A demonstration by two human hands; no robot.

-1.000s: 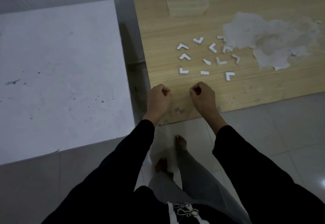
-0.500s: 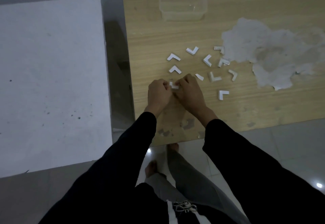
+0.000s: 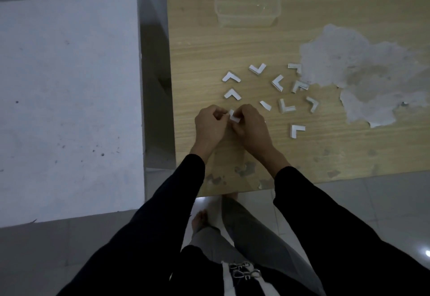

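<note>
While both hands meet over the near part of the table [image 3: 197,63], the left hand [image 3: 209,128] and right hand [image 3: 252,128] each close their grip in a pinch on one white L-shaped corner piece [image 3: 233,117], held just above the wood. The step looks like handling that single piece. Next it probably needs carrying to the clear plastic container [image 3: 247,5] at the far edge. Lying loose are nine loose L-shaped pieces [image 3: 231,77] and one short straight strip [image 3: 265,105]. There is one container.
</note>
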